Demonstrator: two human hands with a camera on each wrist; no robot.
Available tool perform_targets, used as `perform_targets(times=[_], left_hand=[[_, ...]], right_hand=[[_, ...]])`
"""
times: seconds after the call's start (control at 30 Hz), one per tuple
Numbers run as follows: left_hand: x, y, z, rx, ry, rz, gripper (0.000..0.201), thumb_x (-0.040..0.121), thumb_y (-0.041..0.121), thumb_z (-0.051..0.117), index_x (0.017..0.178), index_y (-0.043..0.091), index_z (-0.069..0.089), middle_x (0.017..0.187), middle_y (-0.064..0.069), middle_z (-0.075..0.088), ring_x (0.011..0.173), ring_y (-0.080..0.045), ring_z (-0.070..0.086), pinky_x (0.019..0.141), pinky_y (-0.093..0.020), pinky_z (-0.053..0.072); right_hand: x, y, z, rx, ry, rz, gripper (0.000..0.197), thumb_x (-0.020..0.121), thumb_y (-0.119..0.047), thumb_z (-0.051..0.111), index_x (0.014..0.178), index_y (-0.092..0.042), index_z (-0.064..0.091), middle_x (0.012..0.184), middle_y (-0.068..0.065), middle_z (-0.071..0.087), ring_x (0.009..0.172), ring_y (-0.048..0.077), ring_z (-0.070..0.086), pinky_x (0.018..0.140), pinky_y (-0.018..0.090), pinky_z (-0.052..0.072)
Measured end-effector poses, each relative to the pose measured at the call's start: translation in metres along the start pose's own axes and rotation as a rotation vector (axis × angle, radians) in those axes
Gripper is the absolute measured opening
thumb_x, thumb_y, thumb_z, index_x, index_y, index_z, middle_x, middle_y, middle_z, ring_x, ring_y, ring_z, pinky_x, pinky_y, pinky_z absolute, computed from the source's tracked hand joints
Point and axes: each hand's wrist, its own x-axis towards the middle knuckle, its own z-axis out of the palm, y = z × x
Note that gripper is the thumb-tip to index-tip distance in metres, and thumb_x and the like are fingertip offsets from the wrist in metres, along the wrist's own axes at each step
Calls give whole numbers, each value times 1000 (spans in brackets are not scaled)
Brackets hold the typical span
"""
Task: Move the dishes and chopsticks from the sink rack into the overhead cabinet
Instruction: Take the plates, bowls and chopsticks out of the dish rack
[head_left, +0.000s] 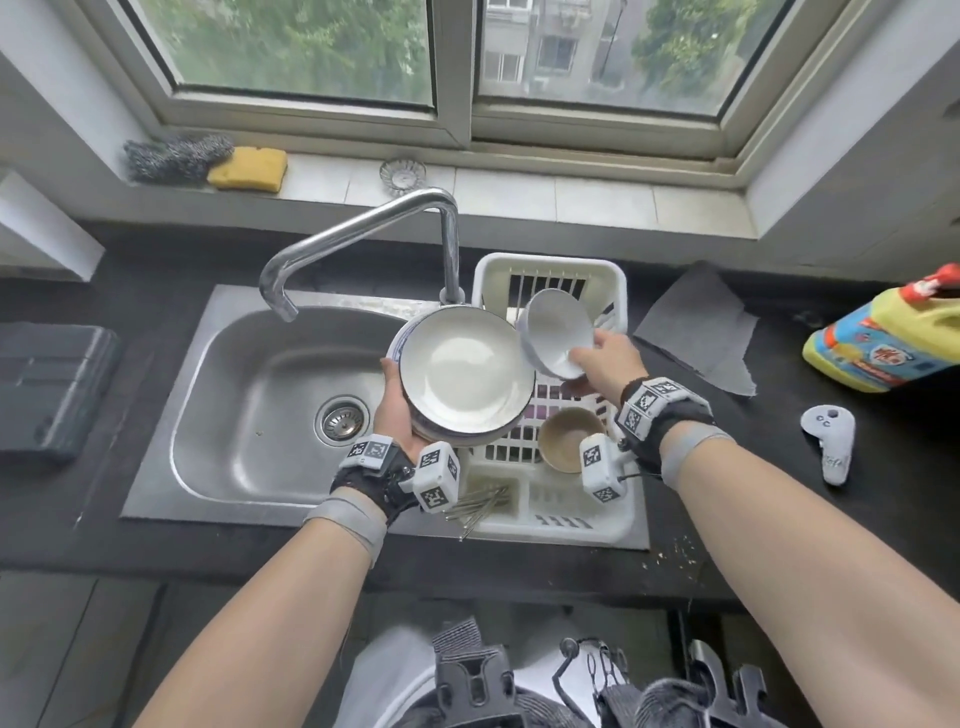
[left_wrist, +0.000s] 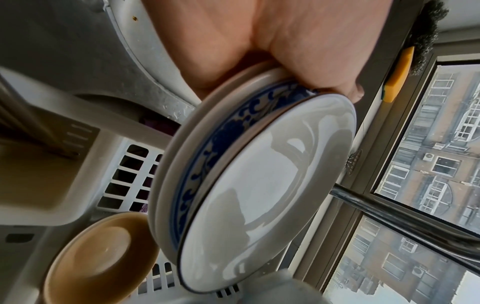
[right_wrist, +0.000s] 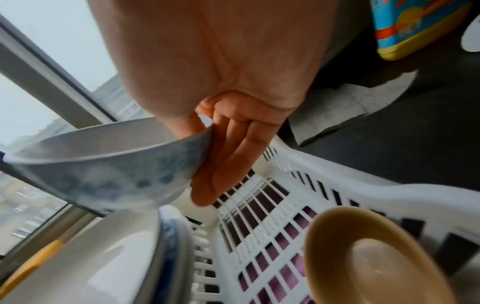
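My left hand (head_left: 397, 410) grips a stack of plates (head_left: 465, 376), the top one white with a blue patterned rim (left_wrist: 259, 195), held tilted over the sink's right edge. My right hand (head_left: 602, 364) pinches the rim of a white and blue bowl (head_left: 556, 330), thumb inside and fingers (right_wrist: 233, 156) outside, lifted above the white plastic rack (head_left: 618, 291). A tan bowl (head_left: 566, 439) lies in the rack (right_wrist: 262, 246). Metal chopsticks (head_left: 475, 506) lie at the rack's near left corner.
The steel tap (head_left: 358, 234) arches just left of the plates, over the sink basin (head_left: 249, 405). A yellow detergent jug (head_left: 883, 338), a grey cloth (head_left: 696, 332) and a white controller (head_left: 828, 441) lie on the dark counter at right. A sponge (head_left: 248, 167) sits on the sill.
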Motion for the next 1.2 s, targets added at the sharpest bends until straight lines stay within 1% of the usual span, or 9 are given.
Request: perform_targets(times=[0.1,0.23,0.4,0.5,0.63,0.77,0.9,1.03,1.2], left_hand=[[5,-2,0,-39,0,-9,80,92,76,27,121,12,65,114,-25,70,88,-35,69,51,-40,60],[4,-2,5,-106,19,-12,86,88,81,31,135,15,60,130,-24,64,103,-37,67,57,-43,61],[-2,0,6,-151,-35,-34,92,82,85,36,136,14,59,126,-25,66,112,-42,66,68,-49,61],[-5,4,4,-172,-32,-27,90,84,84,34,136,15,59,130,-25,64,109,-40,66,65,-47,61],[-6,3,2,-237,-44,-38,84,89,80,31,137,16,57,130,-24,62,104,-39,65,57,-48,60],[-3,-1,0,-256,-48,-42,83,91,78,29,140,16,55,131,-23,62,95,-37,67,52,-45,60],[0,-4,2,-242,-46,-19,73,97,71,22,133,16,55,107,-17,67,69,-31,74,43,-37,58],[-3,-5,4,-259,-26,-47,80,92,78,25,131,17,59,119,-20,67,93,-34,67,55,-39,61],[0,-5,1,-295,12,-36,76,89,80,29,114,19,66,112,-18,73,95,-34,70,74,-44,57]], right_hand=[[-9,-17,12,-17,-132,-128,23,95,-11,53,114,-20,64,100,14,70,67,31,76,64,47,64],[-22,-33,30,-207,-192,-251,36,98,-15,53,132,-24,60,92,8,74,58,19,75,53,31,61],[-26,-43,49,-301,-165,-340,36,96,-25,56,132,-26,61,74,0,74,47,16,65,62,40,63],[-21,-43,45,-386,-42,-381,38,93,-48,58,127,-31,64,67,-13,68,61,2,61,77,31,56],[-9,-21,26,-290,147,-218,38,96,-58,41,104,-32,68,72,-8,73,68,8,66,62,26,45],[5,35,14,-578,171,77,32,92,-37,54,120,-28,65,109,1,72,96,27,68,79,31,49],[16,71,19,-833,58,187,18,86,-26,59,99,-19,70,87,4,69,77,28,66,71,33,55],[20,75,20,-1006,40,154,13,90,-26,60,85,-15,63,71,2,60,66,24,59,57,28,42],[26,79,25,-1054,20,169,11,93,-24,64,90,-14,62,64,2,50,69,25,57,63,30,44]])
